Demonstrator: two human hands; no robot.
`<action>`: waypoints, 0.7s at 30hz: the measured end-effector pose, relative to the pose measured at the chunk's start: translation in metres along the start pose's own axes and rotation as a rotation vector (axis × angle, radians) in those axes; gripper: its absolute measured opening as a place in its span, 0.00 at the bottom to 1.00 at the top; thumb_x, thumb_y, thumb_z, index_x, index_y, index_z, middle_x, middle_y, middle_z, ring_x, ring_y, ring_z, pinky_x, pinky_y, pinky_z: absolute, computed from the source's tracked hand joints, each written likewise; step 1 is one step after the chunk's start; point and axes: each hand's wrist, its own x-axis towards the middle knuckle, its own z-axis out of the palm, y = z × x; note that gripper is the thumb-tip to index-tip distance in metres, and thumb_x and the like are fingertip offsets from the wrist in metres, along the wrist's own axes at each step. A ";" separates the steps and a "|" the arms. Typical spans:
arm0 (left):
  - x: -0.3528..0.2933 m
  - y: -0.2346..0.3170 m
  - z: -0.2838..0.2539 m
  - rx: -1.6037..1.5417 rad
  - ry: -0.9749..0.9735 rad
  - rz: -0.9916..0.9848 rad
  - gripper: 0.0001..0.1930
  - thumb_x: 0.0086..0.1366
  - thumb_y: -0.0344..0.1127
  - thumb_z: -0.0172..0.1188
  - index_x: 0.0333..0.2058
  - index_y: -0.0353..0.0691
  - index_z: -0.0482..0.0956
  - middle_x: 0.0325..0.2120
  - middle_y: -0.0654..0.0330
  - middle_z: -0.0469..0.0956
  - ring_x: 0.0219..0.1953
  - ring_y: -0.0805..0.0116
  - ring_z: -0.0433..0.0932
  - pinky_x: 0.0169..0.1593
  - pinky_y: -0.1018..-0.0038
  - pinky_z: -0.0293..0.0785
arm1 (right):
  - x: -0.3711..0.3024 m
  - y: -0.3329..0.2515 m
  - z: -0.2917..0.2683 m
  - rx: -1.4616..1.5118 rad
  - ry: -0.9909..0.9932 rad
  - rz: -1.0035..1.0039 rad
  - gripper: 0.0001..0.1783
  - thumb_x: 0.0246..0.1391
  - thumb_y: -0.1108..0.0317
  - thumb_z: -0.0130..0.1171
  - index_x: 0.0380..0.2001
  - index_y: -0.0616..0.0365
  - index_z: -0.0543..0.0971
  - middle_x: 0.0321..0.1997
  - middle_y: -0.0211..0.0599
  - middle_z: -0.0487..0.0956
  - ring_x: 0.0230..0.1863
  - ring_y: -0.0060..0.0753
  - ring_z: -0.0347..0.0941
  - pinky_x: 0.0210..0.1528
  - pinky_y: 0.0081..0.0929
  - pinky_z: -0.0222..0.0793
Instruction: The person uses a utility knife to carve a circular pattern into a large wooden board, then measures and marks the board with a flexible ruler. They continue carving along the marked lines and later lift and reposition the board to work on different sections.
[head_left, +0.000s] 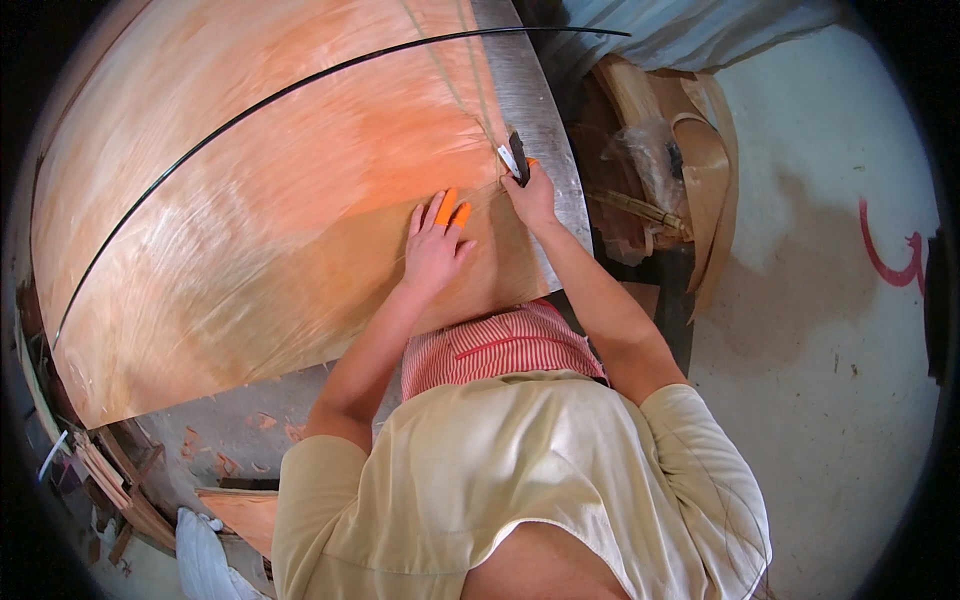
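Clamping a black tool point(518, 157), long axis forward, the right hand point(534, 196) lay near the worktop's right edge point(553, 120). The left hand point(436, 250) (fingers slightly apart) rested leftward on the veneer sheet point(290, 190).

I see a worktop point(525, 80) whose bare grey metal shows as a strip along the right side. A broad, thin wooden sheet point(250, 190), orange-tan and streaked, covers much of it. A curved black rod point(270, 99) crosses over; from my end I can't tell whether it touches the sheet.
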 end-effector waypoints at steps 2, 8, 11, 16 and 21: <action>0.001 -0.001 0.003 0.000 -0.010 0.007 0.26 0.52 0.43 0.58 0.50 0.40 0.68 0.54 0.50 0.61 0.60 0.57 0.53 0.59 0.54 0.50 | -0.005 -0.005 0.000 0.006 0.039 -0.020 0.15 0.42 0.68 0.60 0.33 0.60 0.71 0.25 0.43 0.76 0.28 0.43 0.74 0.32 0.32 0.68; 0.004 0.001 0.004 -0.005 -0.016 0.030 0.29 0.52 0.44 0.58 0.51 0.36 0.65 0.55 0.52 0.60 0.60 0.58 0.53 0.60 0.56 0.49 | -0.005 0.002 0.007 -0.017 0.062 0.001 0.15 0.42 0.67 0.59 0.34 0.59 0.71 0.26 0.45 0.76 0.30 0.45 0.74 0.33 0.34 0.68; 0.009 0.000 0.007 0.000 -0.028 0.060 0.30 0.52 0.45 0.58 0.51 0.34 0.65 0.55 0.53 0.59 0.61 0.59 0.52 0.61 0.59 0.47 | -0.005 0.003 0.008 -0.047 0.072 -0.005 0.15 0.42 0.67 0.59 0.35 0.59 0.71 0.26 0.45 0.76 0.31 0.46 0.74 0.34 0.35 0.68; 0.013 -0.004 0.012 0.040 -0.085 0.111 0.31 0.53 0.48 0.55 0.52 0.32 0.63 0.56 0.52 0.58 0.61 0.59 0.51 0.62 0.60 0.45 | -0.006 0.003 0.006 -0.060 0.163 -0.029 0.14 0.43 0.65 0.58 0.34 0.59 0.72 0.26 0.43 0.77 0.30 0.44 0.74 0.34 0.34 0.68; 0.011 -0.008 0.015 0.045 -0.076 0.106 0.31 0.55 0.49 0.52 0.52 0.33 0.62 0.56 0.52 0.58 0.61 0.58 0.51 0.62 0.60 0.44 | -0.012 -0.004 -0.023 0.079 0.037 0.066 0.09 0.51 0.67 0.52 0.29 0.63 0.73 0.22 0.36 0.78 0.26 0.31 0.74 0.31 0.27 0.67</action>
